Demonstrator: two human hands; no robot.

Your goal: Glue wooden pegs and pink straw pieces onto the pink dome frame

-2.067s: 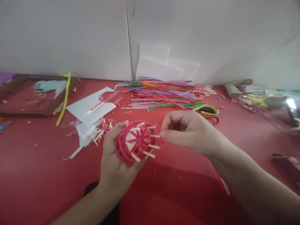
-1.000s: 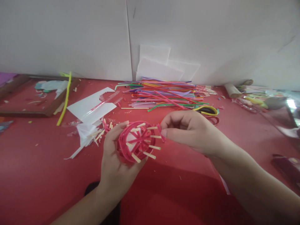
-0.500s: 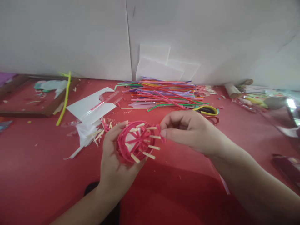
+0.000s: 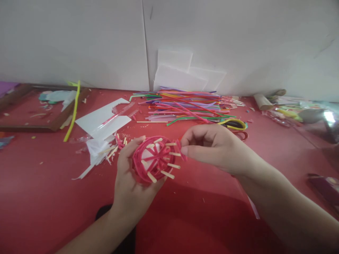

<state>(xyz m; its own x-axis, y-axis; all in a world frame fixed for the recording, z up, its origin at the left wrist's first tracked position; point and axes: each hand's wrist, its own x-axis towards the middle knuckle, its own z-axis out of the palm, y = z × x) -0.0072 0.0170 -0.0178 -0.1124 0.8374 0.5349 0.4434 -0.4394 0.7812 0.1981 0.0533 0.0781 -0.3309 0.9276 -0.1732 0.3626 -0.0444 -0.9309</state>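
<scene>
A small round basket (image 4: pixel 138 165), woven of pink pipe cleaner, is gripped in my left hand (image 4: pixel 129 173). Several short wooden sticks (image 4: pixel 167 174) stand out from its rim, and pink strands cross over a pale base inside. At the basket's right side, my right hand (image 4: pixel 209 144) pinches a pink pipe cleaner piece (image 4: pixel 179 150) between thumb and forefinger. That piece lies against the ends of two sticks. The other fingers of my right hand are curled in.
Behind my hands lies a pile of coloured pipe cleaners (image 4: pixel 185 106), with yellow-handled scissors (image 4: pixel 234 123) at its right. Cut white card (image 4: pixel 103 120) and stick scraps (image 4: pixel 112 153) are on the left, near a brown frame (image 4: pixel 53 125). White sheets (image 4: pixel 180 76) lean on the wall.
Almost nothing differs. The basket has tilted very slightly in my left hand; my right hand keeps its pinch on the pink piece at the same sticks.
</scene>
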